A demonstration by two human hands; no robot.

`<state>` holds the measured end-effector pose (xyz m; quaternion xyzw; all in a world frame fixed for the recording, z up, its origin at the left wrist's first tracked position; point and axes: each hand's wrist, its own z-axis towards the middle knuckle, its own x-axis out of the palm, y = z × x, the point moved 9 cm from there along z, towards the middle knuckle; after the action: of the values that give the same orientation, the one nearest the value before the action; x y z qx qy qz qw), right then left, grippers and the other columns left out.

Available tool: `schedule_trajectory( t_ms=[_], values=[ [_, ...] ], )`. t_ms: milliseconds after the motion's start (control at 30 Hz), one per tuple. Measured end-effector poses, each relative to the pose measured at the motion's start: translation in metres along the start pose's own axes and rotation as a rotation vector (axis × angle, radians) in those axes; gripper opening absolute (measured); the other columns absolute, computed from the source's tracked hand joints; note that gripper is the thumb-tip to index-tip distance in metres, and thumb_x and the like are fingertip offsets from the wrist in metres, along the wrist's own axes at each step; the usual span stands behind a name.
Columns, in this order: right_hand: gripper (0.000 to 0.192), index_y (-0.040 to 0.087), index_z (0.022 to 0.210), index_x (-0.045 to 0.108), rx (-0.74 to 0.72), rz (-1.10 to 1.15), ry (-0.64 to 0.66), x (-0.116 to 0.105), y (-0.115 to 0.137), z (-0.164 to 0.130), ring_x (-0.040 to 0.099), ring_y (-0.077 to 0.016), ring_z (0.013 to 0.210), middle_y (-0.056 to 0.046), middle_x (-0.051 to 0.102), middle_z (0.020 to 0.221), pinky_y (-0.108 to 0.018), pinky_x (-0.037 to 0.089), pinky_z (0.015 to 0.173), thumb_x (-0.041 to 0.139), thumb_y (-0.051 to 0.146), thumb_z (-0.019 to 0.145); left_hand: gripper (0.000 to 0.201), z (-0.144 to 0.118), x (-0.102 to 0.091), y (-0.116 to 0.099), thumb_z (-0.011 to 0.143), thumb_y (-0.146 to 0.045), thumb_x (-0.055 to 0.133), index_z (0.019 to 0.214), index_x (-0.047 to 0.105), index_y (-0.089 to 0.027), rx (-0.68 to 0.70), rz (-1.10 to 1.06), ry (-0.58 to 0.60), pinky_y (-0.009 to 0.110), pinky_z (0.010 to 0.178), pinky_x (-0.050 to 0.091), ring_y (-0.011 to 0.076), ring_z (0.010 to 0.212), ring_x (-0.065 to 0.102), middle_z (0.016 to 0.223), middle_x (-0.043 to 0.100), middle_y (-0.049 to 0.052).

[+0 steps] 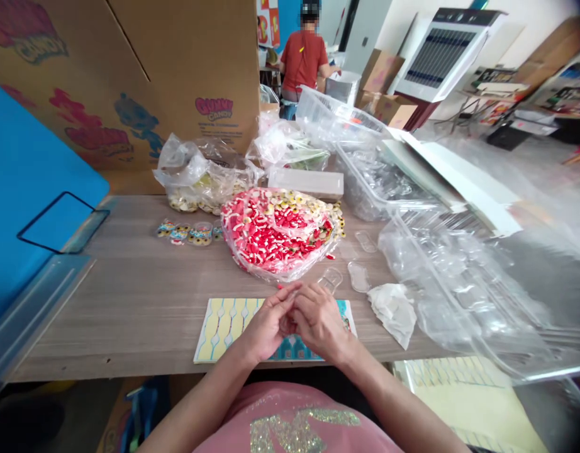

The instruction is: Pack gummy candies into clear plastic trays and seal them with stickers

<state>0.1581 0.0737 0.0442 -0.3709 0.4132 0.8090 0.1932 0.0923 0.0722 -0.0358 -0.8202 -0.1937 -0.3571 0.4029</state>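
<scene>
Close to the front edge of the grey-brown wooden surface, seen from the head camera, the person's two hands meet. The left hand and the right hand have their fingers bent and their tips pressed close together. The fingers hide the gap between them, so I cannot tell if they have hold of something small.

Under the hands lies a flat yellow and blue printed sheet. Just past them sits a big clear plastic bag of red, white and yellow candy, spread wide open. Between this bag and a crumpled white tissue lie thin, clear plastic shapes.

To the left of the candy is a short row of small filled clear packs. Behind the row is a crinkly clear bag with yellow pieces. On the right are big clear plastic bins. Far back, a person in a red shirt faces away.
</scene>
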Motion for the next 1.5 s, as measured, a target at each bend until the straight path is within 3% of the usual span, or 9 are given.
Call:
schedule_trajectory(
  t_ms=[100,200,333,600,733,833,1100,1333,1500],
  values=[
    [0.027,0.019,0.074,0.063,0.190,0.013,-0.021,-0.009,-0.051,0.007,0.057,-0.0160,0.073,-0.004,0.064,0.076,-0.028,0.044,0.071,0.046,0.021,0.095,0.050,-0.002,-0.009,-0.006,0.078,-0.022,0.075,0.124,0.058,-0.015,0.042,0.048,-0.016,0.021,0.046,0.040,0.0124,0.052,0.059,0.076,0.071,0.006],
    [0.023,0.019,0.085,0.069,0.524,-0.377,0.039,-0.033,-0.135,0.014,0.061,-0.0193,0.086,-0.009,0.070,0.094,-0.028,0.043,0.073,0.048,0.023,0.093,0.044,0.000,-0.017,-0.015,0.080,-0.024,0.072,0.119,0.054,-0.015,0.083,0.104,-0.032,0.019,0.045,0.033,0.0108,0.051,0.057,0.086,0.074,0.013],
    [0.021,0.017,0.080,0.072,0.599,-0.624,0.232,-0.037,-0.187,0.028,0.061,-0.0252,0.094,-0.013,0.070,0.097,-0.030,0.040,0.074,0.052,0.017,0.086,0.044,0.007,-0.010,-0.019,0.080,-0.024,0.072,0.119,0.053,-0.015,0.109,0.106,0.003,0.020,0.045,0.034,0.0109,0.050,0.057,0.087,0.074,0.012],
    [0.019,0.018,0.084,0.068,0.605,-0.538,0.148,-0.033,-0.169,0.008,0.062,-0.0212,0.082,-0.009,0.071,0.089,-0.029,0.036,0.066,0.050,0.015,0.085,0.040,0.016,-0.008,-0.012,0.091,-0.043,0.063,0.121,0.054,-0.017,0.040,-0.088,0.015,0.027,0.059,0.048,0.0192,0.067,0.069,0.098,0.073,0.016],
    [0.012,0.018,0.080,0.067,0.492,0.016,-0.093,-0.043,-0.133,0.004,0.061,-0.0165,0.072,-0.003,0.069,0.078,-0.027,0.042,0.066,0.058,0.025,0.084,0.038,0.020,-0.005,-0.008,0.091,-0.043,0.063,0.117,0.056,-0.017,0.028,-0.052,-0.013,0.025,0.056,0.046,0.0180,0.065,0.068,0.094,0.073,0.014],
    [0.014,0.019,0.080,0.069,0.353,0.337,0.027,-0.027,-0.092,0.013,0.061,-0.0143,0.067,0.000,0.069,0.074,-0.025,0.045,0.065,0.056,0.024,0.086,0.037,0.024,0.008,-0.004,0.087,-0.044,0.069,0.109,0.059,-0.016,0.053,-0.022,0.008,0.022,0.048,0.042,0.0164,0.059,0.066,0.082,0.071,0.007],
    [0.022,0.022,0.089,0.075,0.073,-0.164,0.135,-0.010,-0.055,0.025,0.061,-0.0132,0.074,-0.004,0.069,0.083,-0.021,0.041,0.065,0.055,0.014,0.088,0.034,0.033,0.008,-0.003,0.078,-0.037,0.078,0.098,0.057,-0.018,0.125,0.090,-0.086,0.020,0.038,0.037,0.0128,0.043,0.056,0.060,0.061,-0.003],
    [0.032,0.019,0.100,0.077,0.696,-0.429,0.040,-0.081,-0.211,0.046,0.066,-0.0232,0.097,-0.012,0.074,0.101,-0.031,0.046,0.081,0.047,0.017,0.089,0.040,0.042,0.007,-0.002,0.077,-0.037,0.077,0.104,0.054,-0.018,0.048,0.122,-0.127,0.021,0.040,0.038,0.0136,0.046,0.058,0.073,0.070,0.004],
    [0.027,0.022,0.095,0.077,0.763,-0.466,0.151,-0.080,-0.259,0.066,0.065,-0.0253,0.094,-0.011,0.074,0.095,-0.036,0.045,0.082,0.055,0.017,0.081,0.042,0.043,0.010,0.007,0.080,-0.039,0.074,0.109,0.053,-0.018,-0.020,0.142,-0.119,0.022,0.040,0.040,0.0156,0.050,0.061,0.078,0.071,0.006]
  ],
)
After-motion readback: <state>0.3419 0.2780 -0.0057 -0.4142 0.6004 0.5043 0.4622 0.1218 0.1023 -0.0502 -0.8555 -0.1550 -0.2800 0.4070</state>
